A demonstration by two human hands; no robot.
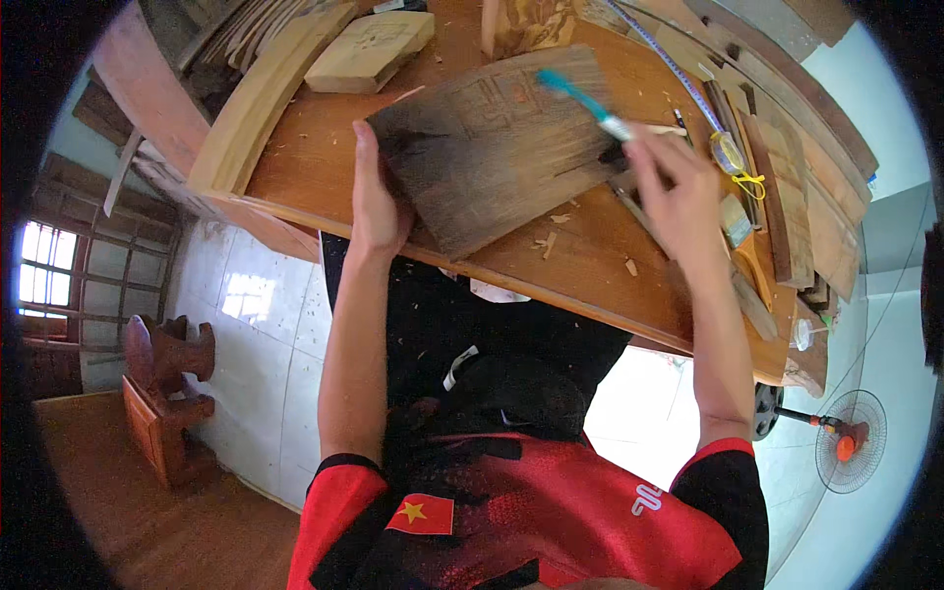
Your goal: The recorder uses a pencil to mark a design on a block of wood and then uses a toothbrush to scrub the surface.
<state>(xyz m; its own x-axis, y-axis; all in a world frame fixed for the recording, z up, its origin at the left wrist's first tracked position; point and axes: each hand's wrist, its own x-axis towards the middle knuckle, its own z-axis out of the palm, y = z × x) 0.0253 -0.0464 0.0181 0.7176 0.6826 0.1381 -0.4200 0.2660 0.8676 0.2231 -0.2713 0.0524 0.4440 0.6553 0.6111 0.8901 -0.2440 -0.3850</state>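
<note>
A dark wooden board [472, 182] with a carved pattern near its far edge lies tilted over the front of the workbench. My left hand [377, 202] grips its left edge, thumb up along the side and the other fingers hidden behind the wood. Over the carved part, my right hand [678, 187] is closed round the pale handle of a teal brush [580, 95] shaped like a toothbrush. The brush head is at the carving; motion blur hides whether its bristles touch. Wood chips [548, 242] are scattered on the bench beside the board.
The orange-brown workbench [600, 265] holds a pale wood block [369, 51] and a long curved timber [270, 108] at the left. A tape measure [727, 153], chisel-like tools and stacked planks [811, 187] crowd the right. A fan [854, 442] stands lower right, a carved wooden chair [162, 393] at left.
</note>
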